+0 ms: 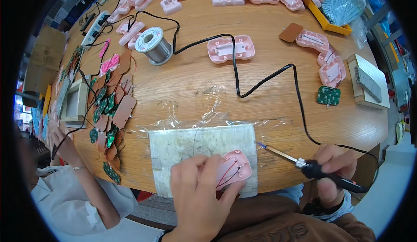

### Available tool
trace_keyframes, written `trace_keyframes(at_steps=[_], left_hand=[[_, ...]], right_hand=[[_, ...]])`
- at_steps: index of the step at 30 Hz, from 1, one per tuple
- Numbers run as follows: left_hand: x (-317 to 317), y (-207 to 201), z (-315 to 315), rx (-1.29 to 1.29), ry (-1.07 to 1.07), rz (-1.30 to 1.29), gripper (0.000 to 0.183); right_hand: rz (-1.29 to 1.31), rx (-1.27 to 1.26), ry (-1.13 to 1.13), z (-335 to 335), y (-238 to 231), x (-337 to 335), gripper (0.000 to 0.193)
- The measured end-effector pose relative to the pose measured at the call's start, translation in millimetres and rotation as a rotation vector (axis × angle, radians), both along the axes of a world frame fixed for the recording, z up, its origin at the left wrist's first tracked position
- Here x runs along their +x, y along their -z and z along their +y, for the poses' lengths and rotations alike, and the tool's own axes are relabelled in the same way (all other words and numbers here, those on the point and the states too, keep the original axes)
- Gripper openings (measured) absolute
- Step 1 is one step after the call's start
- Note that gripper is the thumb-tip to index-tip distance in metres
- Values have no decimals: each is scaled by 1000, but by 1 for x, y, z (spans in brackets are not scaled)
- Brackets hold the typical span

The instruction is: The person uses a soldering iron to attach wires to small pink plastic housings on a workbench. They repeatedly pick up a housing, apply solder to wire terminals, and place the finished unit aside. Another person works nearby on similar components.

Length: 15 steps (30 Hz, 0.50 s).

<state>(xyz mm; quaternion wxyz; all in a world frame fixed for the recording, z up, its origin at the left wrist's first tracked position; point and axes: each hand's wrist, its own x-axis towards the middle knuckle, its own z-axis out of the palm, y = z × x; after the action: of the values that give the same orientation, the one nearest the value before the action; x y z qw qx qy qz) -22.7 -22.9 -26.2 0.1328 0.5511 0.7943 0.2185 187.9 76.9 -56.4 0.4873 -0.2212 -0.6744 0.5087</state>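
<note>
My left hand (pixel 196 194) is closed around a pink plastic housing (pixel 244 164) at the near edge of a pale work mat (pixel 173 148). A red and a black wire run across the housing's inside; its left part is hidden under my fingers. To the right, my right hand (pixel 334 168) grips a soldering iron (pixel 315 170) by its black handle. The iron's thin metal shaft points up and left, its tip just off the mat's right edge. A black cord (pixel 299 98) trails from the iron across the wooden table.
A solder spool (pixel 158 53) stands at the back left, near a heap of brown and green boards (pixel 124 111). Another pink housing (pixel 230 49) lies farther back. At right are a green circuit board (pixel 329 95) and a wooden block (pixel 369 83). A co-worker's arm (pixel 93 185) is at left.
</note>
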Motion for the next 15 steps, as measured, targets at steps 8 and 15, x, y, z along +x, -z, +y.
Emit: trace_keyframes(at_steps=[8, 15], left_hand=[[-14, -23, 10, 149, 73, 70, 43], [-21, -80, 127, 371, 369, -51, 43]], right_hand=[[31, -104, 47, -6, -2, 10, 34], [-150, 40, 240, -16, 11, 6, 29]])
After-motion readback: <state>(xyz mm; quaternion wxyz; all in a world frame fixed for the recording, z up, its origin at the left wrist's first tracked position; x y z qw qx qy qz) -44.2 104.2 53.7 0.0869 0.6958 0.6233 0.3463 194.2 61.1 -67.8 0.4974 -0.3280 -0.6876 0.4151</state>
